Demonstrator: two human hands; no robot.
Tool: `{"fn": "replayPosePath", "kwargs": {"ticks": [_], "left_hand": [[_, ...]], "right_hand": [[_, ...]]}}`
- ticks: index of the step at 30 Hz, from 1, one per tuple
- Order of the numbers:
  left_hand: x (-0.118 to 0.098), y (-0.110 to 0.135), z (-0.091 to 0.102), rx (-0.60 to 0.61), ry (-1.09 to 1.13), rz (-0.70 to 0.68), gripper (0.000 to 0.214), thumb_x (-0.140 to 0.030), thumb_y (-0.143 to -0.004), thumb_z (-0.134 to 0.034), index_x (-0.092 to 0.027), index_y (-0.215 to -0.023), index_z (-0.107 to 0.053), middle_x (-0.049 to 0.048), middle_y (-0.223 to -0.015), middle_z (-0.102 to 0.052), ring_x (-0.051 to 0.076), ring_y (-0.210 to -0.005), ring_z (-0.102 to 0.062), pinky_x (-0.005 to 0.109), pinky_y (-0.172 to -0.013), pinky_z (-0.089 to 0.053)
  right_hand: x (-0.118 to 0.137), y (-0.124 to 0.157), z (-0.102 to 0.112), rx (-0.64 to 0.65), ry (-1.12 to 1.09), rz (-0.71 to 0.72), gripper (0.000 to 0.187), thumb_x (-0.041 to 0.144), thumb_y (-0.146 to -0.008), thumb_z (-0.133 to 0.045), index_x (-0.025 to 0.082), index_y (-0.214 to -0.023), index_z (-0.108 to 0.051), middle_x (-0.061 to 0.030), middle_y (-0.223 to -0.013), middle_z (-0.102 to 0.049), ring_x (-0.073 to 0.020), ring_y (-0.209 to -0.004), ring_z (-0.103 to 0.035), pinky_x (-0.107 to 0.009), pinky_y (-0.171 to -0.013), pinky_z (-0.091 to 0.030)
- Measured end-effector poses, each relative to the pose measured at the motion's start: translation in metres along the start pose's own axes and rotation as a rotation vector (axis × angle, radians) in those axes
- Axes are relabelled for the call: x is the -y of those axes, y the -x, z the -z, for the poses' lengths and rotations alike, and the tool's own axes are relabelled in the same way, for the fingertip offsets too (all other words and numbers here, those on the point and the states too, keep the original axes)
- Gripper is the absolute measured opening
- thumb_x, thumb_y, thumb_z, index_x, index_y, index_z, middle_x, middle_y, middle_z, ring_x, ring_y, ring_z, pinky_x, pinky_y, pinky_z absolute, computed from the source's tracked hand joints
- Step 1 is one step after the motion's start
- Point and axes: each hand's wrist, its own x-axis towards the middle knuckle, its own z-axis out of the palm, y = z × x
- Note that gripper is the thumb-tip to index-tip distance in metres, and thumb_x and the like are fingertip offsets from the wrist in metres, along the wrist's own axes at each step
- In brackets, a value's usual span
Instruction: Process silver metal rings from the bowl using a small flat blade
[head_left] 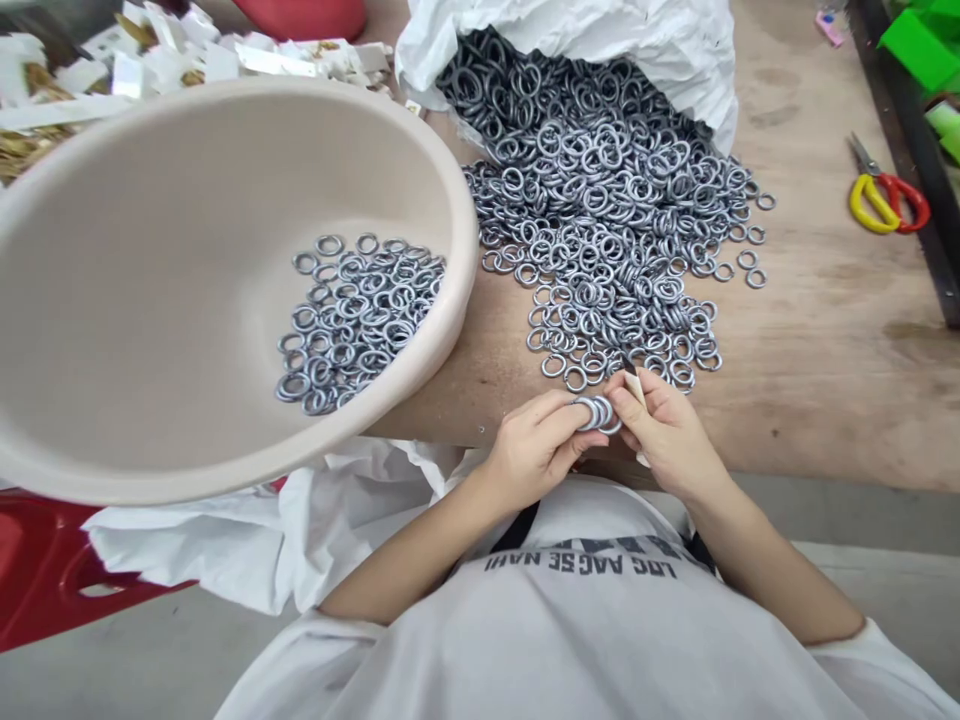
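Note:
Several grey rings (595,413) sit in a short row between the fingers of my left hand (534,440), which is closed on them. My right hand (664,430) grips a thin tool with a pale handle (635,386) and a dark tip; its exact kind I cannot make out. The right thumb and fingertips meet the held rings at their right side. Just beyond both hands spreads a large heap of loose grey rings (600,220), spilling from a white sack (592,25). More rings (360,320) lie inside a big beige basin (247,470) on the left.
Yellow-and-red handled scissors (889,200) lie on the wooden table (817,380) at the right. Green bins (926,45) stand beyond a dark rail. White and brass-coloured pieces (135,70) are piled behind the basin. A red stool (52,570) and white sacking (247,540) are below left.

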Motion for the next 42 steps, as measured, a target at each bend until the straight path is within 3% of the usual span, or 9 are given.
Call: {"fn": "replayPosePath", "kwargs": {"ticks": [4, 8, 13, 17, 21, 31, 36, 39, 42], "left_hand": [[-0.002, 0.003, -0.002, -0.028, 0.074, 0.135, 0.007, -0.024, -0.097, -0.059, -0.018, -0.096, -0.064, 0.0017, -0.077, -0.064, 0.013, -0.068, -0.057, 0.024, -0.065, -0.047], [-0.008, 0.004, -0.003, -0.002, 0.413, 0.463, 0.015, -0.032, -0.095, -0.063, -0.018, -0.091, -0.064, 0.0028, -0.08, -0.069, 0.014, -0.072, -0.064, 0.025, -0.068, -0.05], [-0.014, 0.001, -0.004, -0.115, 0.808, 0.727, 0.021, -0.038, -0.093, -0.067, -0.017, -0.094, -0.063, 0.0024, -0.077, -0.071, 0.013, -0.068, -0.066, 0.024, -0.067, -0.054], [-0.014, 0.0, -0.006, -0.146, 0.877, 0.746, 0.024, -0.039, -0.09, -0.071, -0.017, -0.094, -0.063, 0.0022, -0.078, -0.069, 0.013, -0.069, -0.066, 0.024, -0.068, -0.056], [-0.014, 0.003, -0.008, -0.135, 0.855, 0.753, 0.026, -0.042, -0.089, -0.071, -0.018, -0.094, -0.063, 0.002, -0.081, -0.068, 0.014, -0.072, -0.065, 0.026, -0.07, -0.057], [-0.013, 0.007, -0.007, -0.087, 0.799, 0.699, 0.025, -0.041, -0.092, -0.068, -0.016, -0.088, -0.063, 0.0014, -0.078, -0.064, 0.013, -0.069, -0.061, 0.024, -0.066, -0.053], [-0.016, 0.015, -0.002, -0.001, 0.794, 0.555, 0.019, -0.035, -0.094, -0.066, -0.016, -0.09, -0.066, 0.0041, -0.078, -0.069, 0.015, -0.074, -0.065, 0.028, -0.075, -0.054], [-0.013, 0.018, 0.0, -0.099, 0.919, 0.604, 0.018, -0.036, -0.094, -0.066, -0.018, -0.097, -0.064, 0.0035, -0.082, -0.07, 0.014, -0.073, -0.065, 0.03, -0.077, -0.056], [-0.005, 0.017, 0.003, -0.249, 0.924, 0.664, 0.021, -0.038, -0.091, -0.07, -0.018, -0.095, -0.062, 0.0025, -0.084, -0.069, 0.012, -0.071, -0.063, 0.027, -0.074, -0.056]], "right_hand": [[0.0, 0.001, -0.006, -0.019, -0.043, 0.014, 0.029, 0.046, -0.086, -0.075, 0.021, -0.093, -0.061, 0.0064, -0.071, -0.05, -0.0072, -0.053, -0.036, -0.022, -0.048, -0.029], [-0.002, 0.0, -0.007, -0.036, 0.013, 0.047, 0.032, 0.052, -0.091, -0.067, 0.021, -0.092, -0.063, 0.0039, -0.072, -0.056, -0.0083, -0.053, -0.04, -0.023, -0.05, -0.033], [-0.002, 0.007, 0.0, -0.185, 0.455, 0.283, 0.03, 0.05, -0.1, -0.052, 0.022, -0.107, -0.063, -0.0008, -0.083, -0.064, -0.0142, -0.069, -0.055, -0.028, -0.065, -0.042], [0.002, 0.017, -0.002, -0.129, 0.881, 0.431, 0.031, 0.045, -0.104, -0.044, 0.021, -0.098, -0.063, -0.0045, -0.085, -0.069, -0.018, -0.078, -0.062, -0.03, -0.07, -0.041], [0.002, 0.019, -0.005, -0.141, 1.063, 0.467, 0.036, 0.045, -0.105, -0.04, 0.021, -0.089, -0.061, -0.0039, -0.078, -0.068, -0.0169, -0.072, -0.06, -0.029, -0.065, -0.037], [0.006, 0.019, -0.005, -0.104, 1.101, 0.504, 0.036, 0.041, -0.104, -0.044, 0.02, -0.078, -0.058, -0.0015, -0.07, -0.063, -0.0145, -0.063, -0.056, -0.029, -0.062, -0.031], [0.002, 0.005, 0.016, -0.192, 1.071, 0.288, 0.041, 0.048, -0.105, -0.039, 0.022, -0.079, -0.058, 0.0008, -0.066, -0.059, -0.0151, -0.061, -0.054, -0.028, -0.06, -0.03], [0.001, -0.005, 0.022, -0.224, 1.101, 0.25, 0.038, 0.051, -0.104, -0.042, 0.022, -0.09, -0.062, -0.0008, -0.075, -0.065, -0.0171, -0.068, -0.058, -0.028, -0.062, -0.033], [-0.001, -0.015, 0.014, -0.189, 1.274, 0.3, 0.031, 0.049, -0.1, -0.053, 0.023, -0.112, -0.065, -0.0052, -0.099, -0.071, -0.0208, -0.08, -0.063, -0.03, -0.062, -0.033]]}}
